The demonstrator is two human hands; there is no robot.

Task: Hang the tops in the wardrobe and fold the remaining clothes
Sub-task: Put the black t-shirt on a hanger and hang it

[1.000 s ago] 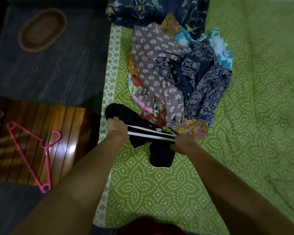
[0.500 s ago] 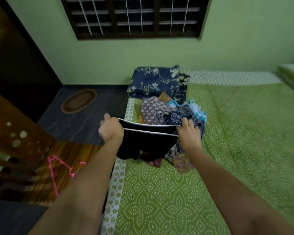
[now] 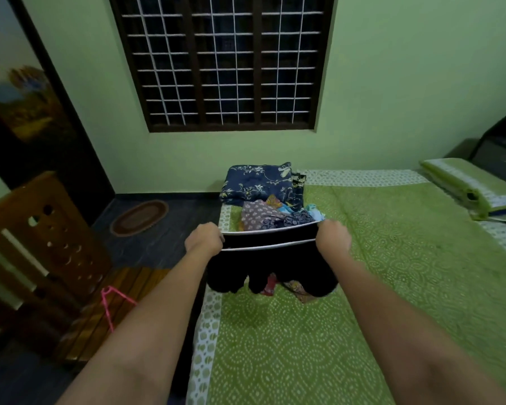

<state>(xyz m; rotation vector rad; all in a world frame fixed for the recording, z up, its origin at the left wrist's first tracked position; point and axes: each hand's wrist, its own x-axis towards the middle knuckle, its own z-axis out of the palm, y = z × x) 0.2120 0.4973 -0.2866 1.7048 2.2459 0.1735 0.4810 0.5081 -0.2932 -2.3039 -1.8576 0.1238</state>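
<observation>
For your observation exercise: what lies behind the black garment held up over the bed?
Above the black garment, the top of the clothes pile and a folded blue blanket show. Below its hem, colourful scraps peek out. The pile's middle is covered.

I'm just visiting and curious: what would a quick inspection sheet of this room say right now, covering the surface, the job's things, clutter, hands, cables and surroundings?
Surface: green patterned bedsheet, mostly bare near the person.
Job's things: black garment with white stripes, held up stretched over the bed; pile of printed clothes behind it; pink hanger on the wooden bench to the left.
Clutter: folded navy floral blanket at the bed's far edge; green pillow at right.
Hands: left hand and right hand each grip an end of the garment.
Cables: nothing seen.
Surroundings: barred window, green wall, oval floor mat.
</observation>
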